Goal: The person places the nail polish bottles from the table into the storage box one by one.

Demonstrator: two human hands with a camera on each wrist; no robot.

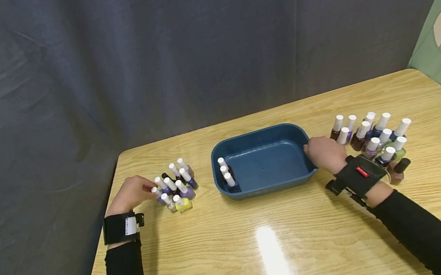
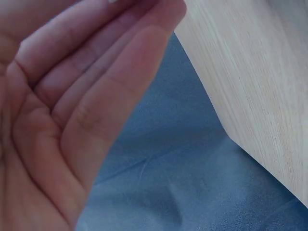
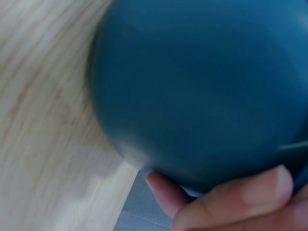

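Note:
A dark blue tray [image 1: 268, 182] stands mid-table, and three white-capped nail polish bottles [image 1: 226, 175] stand at its left end. My right hand [image 1: 314, 149] grips the tray's right rim; in the right wrist view its fingertips [image 3: 250, 195] press the tray's outer wall [image 3: 202, 96]. A cluster of several polish bottles [image 1: 178, 187] stands left of the tray. My left hand [image 1: 147, 187] reaches its left edge, the fingers touching a white cap [image 1: 155, 191]. The left wrist view shows the palm [image 2: 67, 110] with straight fingers, their tips out of frame.
Several more polish bottles [image 1: 374, 137] stand right of the tray, just behind my right wrist. The wooden table [image 1: 263, 246] ends close to the left hand, its edge [image 2: 226, 130] over a blue-grey curtain [image 1: 103, 55] that also closes the back.

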